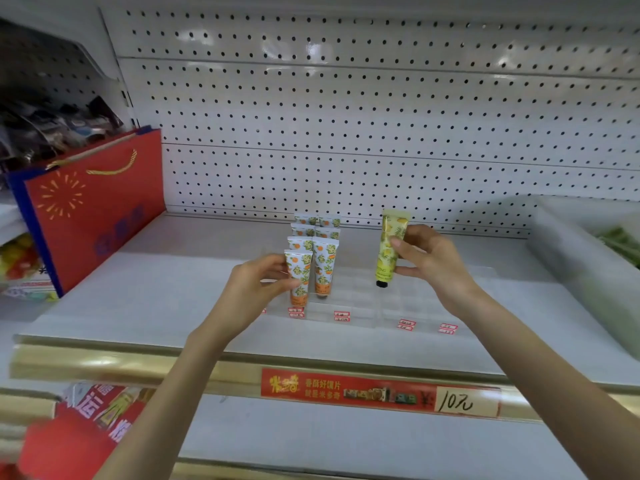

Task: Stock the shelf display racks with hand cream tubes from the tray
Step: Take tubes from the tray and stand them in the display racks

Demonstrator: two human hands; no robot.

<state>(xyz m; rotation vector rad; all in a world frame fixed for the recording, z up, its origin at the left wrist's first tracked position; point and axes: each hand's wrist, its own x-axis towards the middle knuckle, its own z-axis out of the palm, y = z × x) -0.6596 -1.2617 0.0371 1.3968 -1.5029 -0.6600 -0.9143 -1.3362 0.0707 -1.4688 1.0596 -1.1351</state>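
Observation:
A clear acrylic display rack [360,299] stands on the white shelf [156,289]. Its two left rows hold several orange-patterned hand cream tubes, cap down. My left hand [258,285] grips the front orange tube [298,277] of the leftmost row, which stands in its slot. My right hand [427,261] holds a yellow lemon-patterned tube [389,249] upright, black cap down, in the air above the rack's right half. The slots under it hold nothing. A translucent tray [571,258] sits at the right, blurred, with green items inside.
A red and blue gift bag [93,209] stands at the shelf's left end. White pegboard [346,116] backs the shelf. Small red price labels [341,316] line the rack's front. A gold shelf edge with a red price strip [381,393] runs below.

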